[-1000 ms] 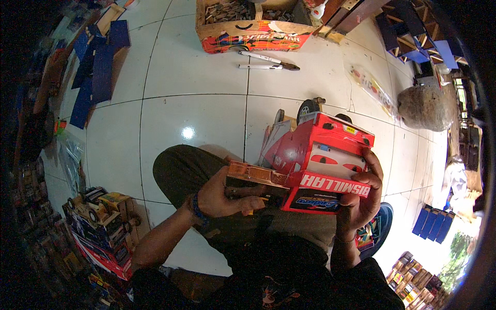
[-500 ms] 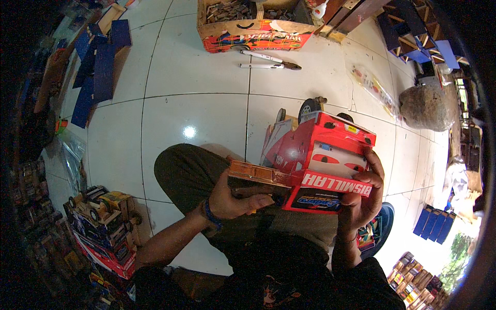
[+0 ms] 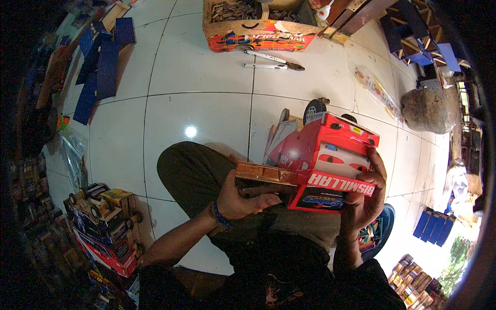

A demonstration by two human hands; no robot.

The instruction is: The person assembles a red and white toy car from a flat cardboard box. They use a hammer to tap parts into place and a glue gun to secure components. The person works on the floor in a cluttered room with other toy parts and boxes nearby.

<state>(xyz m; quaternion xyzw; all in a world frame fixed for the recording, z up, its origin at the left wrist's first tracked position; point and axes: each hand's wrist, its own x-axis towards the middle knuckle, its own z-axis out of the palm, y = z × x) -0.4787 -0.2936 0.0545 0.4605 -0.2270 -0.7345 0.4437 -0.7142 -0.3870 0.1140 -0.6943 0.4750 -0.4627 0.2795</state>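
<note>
A red and white wooden toy truck [image 3: 299,150] is held above my lap, its wheels turned up and its printed front toward me. My right hand [image 3: 364,201] grips the truck's front at the right, thumb on the near panel and fingers round the side. My left hand [image 3: 240,199] is closed round a long, brown, boxy piece [image 3: 266,174], perhaps a staple gun. Its right end meets the truck's left edge; whether it touches I cannot tell.
Long-handled pliers [image 3: 274,63] lie by a wooden box [image 3: 258,35] of small pieces. Blue panels [image 3: 106,70] lie at far left. Stacked toy trucks [image 3: 103,222] stand at left. A blue basin [image 3: 382,230] is beside my right arm, a wrapped bundle [image 3: 429,109] at far right.
The picture has shifted slightly. Both hands keep their hold, and the truck and the brown piece stay in nearly the same pose.
</note>
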